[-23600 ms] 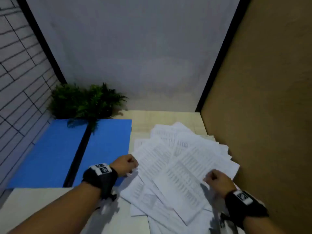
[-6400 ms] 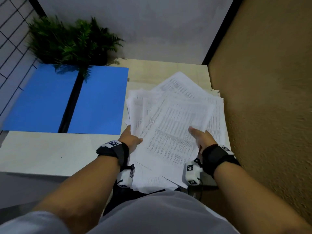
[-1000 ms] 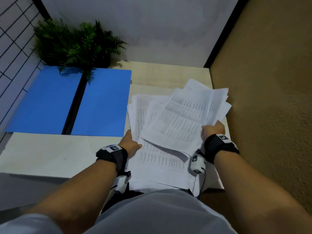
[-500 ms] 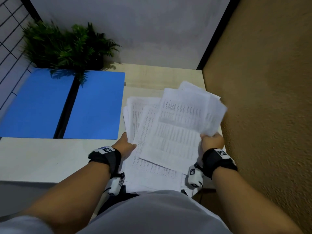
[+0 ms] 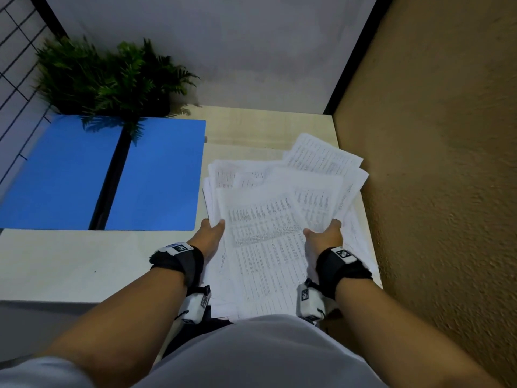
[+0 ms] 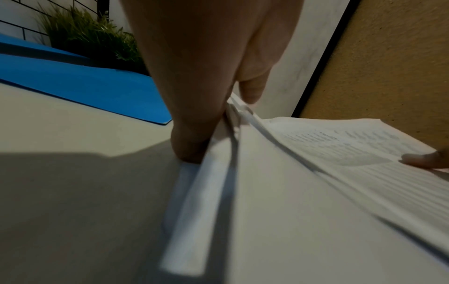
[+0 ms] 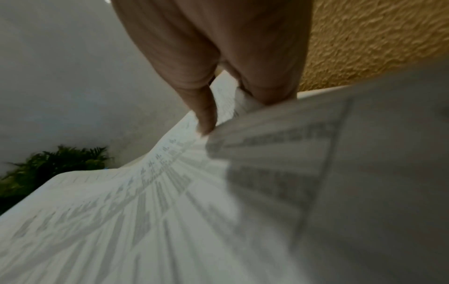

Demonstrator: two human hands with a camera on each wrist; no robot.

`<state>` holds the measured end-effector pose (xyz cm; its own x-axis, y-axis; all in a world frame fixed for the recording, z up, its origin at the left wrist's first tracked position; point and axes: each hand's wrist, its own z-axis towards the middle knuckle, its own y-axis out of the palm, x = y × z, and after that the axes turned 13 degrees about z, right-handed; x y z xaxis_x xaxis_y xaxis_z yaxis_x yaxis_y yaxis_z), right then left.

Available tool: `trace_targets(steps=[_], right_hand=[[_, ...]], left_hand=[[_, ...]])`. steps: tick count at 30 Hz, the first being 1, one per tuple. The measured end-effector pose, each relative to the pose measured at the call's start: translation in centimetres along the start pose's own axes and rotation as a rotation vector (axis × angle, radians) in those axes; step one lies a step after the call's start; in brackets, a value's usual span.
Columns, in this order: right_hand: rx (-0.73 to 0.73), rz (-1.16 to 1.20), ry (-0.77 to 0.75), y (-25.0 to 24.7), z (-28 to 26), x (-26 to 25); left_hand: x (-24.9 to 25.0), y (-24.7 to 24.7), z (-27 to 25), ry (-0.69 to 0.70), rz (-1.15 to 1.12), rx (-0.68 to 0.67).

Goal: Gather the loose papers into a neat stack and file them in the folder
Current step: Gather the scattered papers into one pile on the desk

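Note:
A loose pile of printed white papers (image 5: 268, 236) lies fanned on the pale desk (image 5: 84, 264), between my two hands. My left hand (image 5: 212, 228) grips the pile's left edge, thumb on top (image 6: 250, 90), other fingers under the sheets. My right hand (image 5: 324, 233) pinches a bunch of the upper sheets (image 7: 218, 173) at their right side, thumb on top, and holds them slightly lifted. The open blue folder (image 5: 103, 175) lies flat to the left of the papers, with a dark spine down its middle.
A green fern plant (image 5: 112, 79) stands behind the folder at the back left. A rough tan wall (image 5: 433, 191) runs close along the right of the papers. A grey wall closes the back. The desk's near edge is just below my wrists.
My right hand has brought its held sheets down and left, over the rest of the pile. My left hand now grips the pile's left edge. The sheets overlap more than before.

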<state>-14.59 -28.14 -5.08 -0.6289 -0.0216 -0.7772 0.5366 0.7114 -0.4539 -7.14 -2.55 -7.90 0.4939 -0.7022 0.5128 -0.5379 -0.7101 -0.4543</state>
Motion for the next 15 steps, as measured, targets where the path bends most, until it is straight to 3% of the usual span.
trace_targets(steps=[4,8,12,15], right_hand=[[-0.138,-0.174,-0.066,1.5,0.9,0.0],[-0.207,-0.184,-0.029,2.1,2.3,-0.4],[-0.304,-0.4,-0.024,1.7,2.9,-1.3],[-0.37,-0.514,-0.082,2.4,2.7,-1.7]], left_hand=[[-0.1,0.5,0.3,0.078,-0.041,0.04],[0.4,0.8,0.5,0.05,-0.004,0.11],[1.3,1.0,0.4,0.035,0.094,0.178],[1.1,1.3,0.8,0.043,-0.037,0.162]])
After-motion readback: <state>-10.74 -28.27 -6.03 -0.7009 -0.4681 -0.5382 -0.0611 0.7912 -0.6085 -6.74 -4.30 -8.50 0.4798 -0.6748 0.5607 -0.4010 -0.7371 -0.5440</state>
